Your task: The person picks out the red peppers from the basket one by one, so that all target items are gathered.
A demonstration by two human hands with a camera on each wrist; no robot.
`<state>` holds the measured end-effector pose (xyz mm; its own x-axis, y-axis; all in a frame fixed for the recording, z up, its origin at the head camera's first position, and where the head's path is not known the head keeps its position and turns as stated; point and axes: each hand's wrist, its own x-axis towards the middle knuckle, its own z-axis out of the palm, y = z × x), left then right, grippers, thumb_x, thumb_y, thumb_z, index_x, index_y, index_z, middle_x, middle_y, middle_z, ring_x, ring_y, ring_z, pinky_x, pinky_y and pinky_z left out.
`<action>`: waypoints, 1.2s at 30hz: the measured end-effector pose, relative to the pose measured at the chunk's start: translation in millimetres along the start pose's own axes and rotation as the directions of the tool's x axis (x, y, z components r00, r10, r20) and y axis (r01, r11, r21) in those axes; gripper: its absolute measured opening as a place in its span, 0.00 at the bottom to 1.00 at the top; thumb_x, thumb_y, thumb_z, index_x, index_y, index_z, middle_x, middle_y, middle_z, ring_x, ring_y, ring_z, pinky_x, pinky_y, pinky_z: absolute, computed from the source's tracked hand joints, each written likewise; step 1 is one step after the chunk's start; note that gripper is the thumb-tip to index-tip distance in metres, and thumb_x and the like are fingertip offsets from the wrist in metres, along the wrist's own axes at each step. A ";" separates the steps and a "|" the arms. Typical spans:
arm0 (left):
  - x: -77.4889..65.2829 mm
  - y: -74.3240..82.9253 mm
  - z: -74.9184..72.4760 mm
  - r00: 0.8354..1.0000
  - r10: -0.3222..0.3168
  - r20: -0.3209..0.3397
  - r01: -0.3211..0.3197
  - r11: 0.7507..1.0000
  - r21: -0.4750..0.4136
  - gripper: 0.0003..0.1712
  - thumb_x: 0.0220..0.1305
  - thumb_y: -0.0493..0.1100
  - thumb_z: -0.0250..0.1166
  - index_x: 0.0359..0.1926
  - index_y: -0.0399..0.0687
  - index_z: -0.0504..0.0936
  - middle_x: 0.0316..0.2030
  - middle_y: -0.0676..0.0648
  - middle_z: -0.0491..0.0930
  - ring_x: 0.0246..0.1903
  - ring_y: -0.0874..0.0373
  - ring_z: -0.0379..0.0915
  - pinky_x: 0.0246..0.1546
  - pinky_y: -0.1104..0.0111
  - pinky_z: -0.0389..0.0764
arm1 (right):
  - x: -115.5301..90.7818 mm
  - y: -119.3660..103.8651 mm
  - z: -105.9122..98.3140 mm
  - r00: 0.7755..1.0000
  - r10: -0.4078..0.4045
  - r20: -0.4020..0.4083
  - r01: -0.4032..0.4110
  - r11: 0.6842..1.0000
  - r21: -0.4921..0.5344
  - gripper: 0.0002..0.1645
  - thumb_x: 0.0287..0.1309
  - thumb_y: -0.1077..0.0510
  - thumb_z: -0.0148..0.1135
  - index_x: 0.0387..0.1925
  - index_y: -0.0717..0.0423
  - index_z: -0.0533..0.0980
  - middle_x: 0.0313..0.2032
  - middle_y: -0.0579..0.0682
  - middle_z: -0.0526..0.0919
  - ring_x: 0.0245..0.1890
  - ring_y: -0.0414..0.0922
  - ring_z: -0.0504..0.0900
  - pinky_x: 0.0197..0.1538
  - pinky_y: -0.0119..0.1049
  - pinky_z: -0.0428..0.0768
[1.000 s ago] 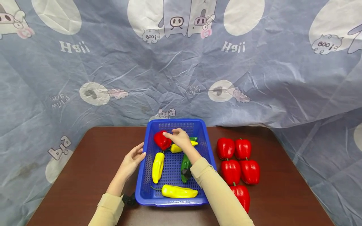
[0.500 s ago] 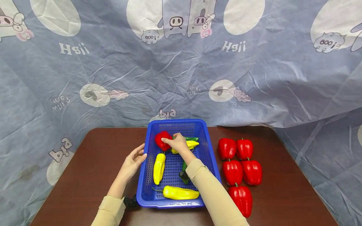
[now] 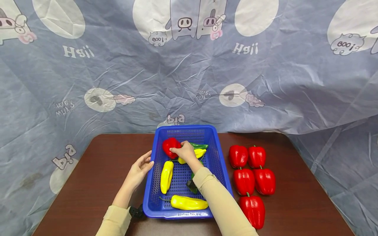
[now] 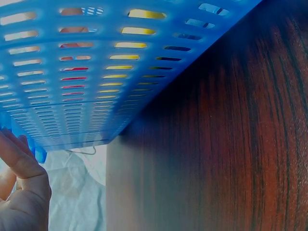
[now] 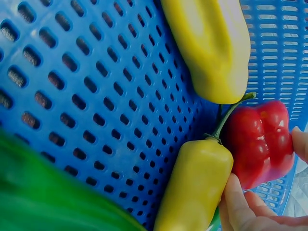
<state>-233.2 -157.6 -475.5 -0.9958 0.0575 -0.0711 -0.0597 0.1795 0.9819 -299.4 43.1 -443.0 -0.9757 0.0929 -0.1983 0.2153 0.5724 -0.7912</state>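
Note:
A red bell pepper point(image 3: 169, 146) lies in the far left corner of a blue plastic basket point(image 3: 156, 209). My right hand point(image 3: 186, 152) grips it between thumb and fingers; in the right wrist view the thumb and fingers point(image 5: 238, 204) are on different sides of the pepper point(image 5: 260, 142). My left hand point(image 3: 138, 169) holds the basket's left rim, thumb over the edge and the other fingertips partly hidden. Also inside the basket are yellow peppers point(image 3: 167, 177) and long green peppers point(image 3: 199, 146), some partly covered by my right arm.
Several red bell peppers point(image 3: 243, 182) are grouped on the brown table point(image 3: 115, 157), to the basket's right. A grey-blue patterned cloth point(image 3: 189, 75) hangs behind the table.
My right hand has lowered over the red bell pepper, and its thumb has come down the pepper's near side. The left hand stays at the basket rim.

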 end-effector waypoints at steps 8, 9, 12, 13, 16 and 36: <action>-2.4 1.2 1.5 1.000 0.007 -0.004 -0.007 1.000 0.006 0.32 0.70 0.39 0.60 0.73 0.47 0.63 0.59 0.36 0.72 0.46 0.66 0.77 0.45 0.78 0.78 | 1.9 1.4 -7.0 0.999 0.031 0.016 -0.033 0.994 0.109 0.35 0.55 0.51 0.68 0.60 0.66 0.72 0.57 0.62 0.78 0.55 0.56 0.78 0.59 0.47 0.77; -2.4 1.3 1.8 1.000 0.006 -0.002 -0.006 1.000 0.004 0.32 0.70 0.39 0.60 0.73 0.47 0.63 0.59 0.35 0.72 0.46 0.66 0.77 0.45 0.78 0.78 | 1.8 1.6 -9.3 0.999 0.035 0.024 -0.038 0.989 0.141 0.35 0.55 0.51 0.68 0.60 0.67 0.72 0.58 0.62 0.78 0.55 0.56 0.78 0.59 0.47 0.78; -2.1 2.1 2.2 1.000 0.000 0.001 0.000 1.000 -0.005 0.32 0.70 0.39 0.61 0.73 0.47 0.63 0.59 0.36 0.72 0.44 0.67 0.77 0.44 0.78 0.78 | 0.8 1.3 -18.0 0.997 0.047 0.054 -0.058 0.970 0.238 0.35 0.55 0.52 0.68 0.61 0.66 0.72 0.59 0.62 0.77 0.56 0.55 0.78 0.60 0.46 0.77; -1.9 2.1 1.9 1.000 0.003 0.003 -0.003 1.000 -0.008 0.33 0.70 0.39 0.61 0.73 0.47 0.63 0.59 0.35 0.72 0.43 0.67 0.77 0.44 0.77 0.78 | 0.2 1.0 -21.4 0.997 0.050 0.066 -0.066 0.962 0.264 0.35 0.55 0.53 0.68 0.61 0.66 0.72 0.59 0.62 0.77 0.56 0.55 0.77 0.60 0.46 0.76; -2.4 2.8 1.0 1.000 0.015 0.005 -0.015 1.000 -0.007 0.33 0.70 0.39 0.60 0.73 0.45 0.62 0.58 0.35 0.72 0.41 0.69 0.77 0.41 0.77 0.79 | -2.9 0.4 -32.7 0.994 0.056 0.094 -0.083 0.942 0.326 0.35 0.56 0.52 0.67 0.62 0.64 0.71 0.60 0.61 0.76 0.57 0.55 0.77 0.62 0.47 0.75; -4.3 6.4 -1.6 1.000 -0.006 0.027 0.005 0.999 0.035 0.33 0.72 0.41 0.59 0.74 0.47 0.60 0.61 0.36 0.70 0.42 0.75 0.74 0.45 0.80 0.76 | -58.3 6.0 -128.5 0.980 -0.100 0.171 -0.024 0.796 0.605 0.39 0.62 0.59 0.62 0.71 0.65 0.59 0.67 0.61 0.66 0.66 0.55 0.71 0.70 0.47 0.67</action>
<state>-229.4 -158.2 -468.7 -0.9932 0.0828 -0.0814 -0.0620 0.2145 0.9748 -246.3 145.8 -361.8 -0.9712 -0.1053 -0.2137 0.2188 -0.0395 -0.9750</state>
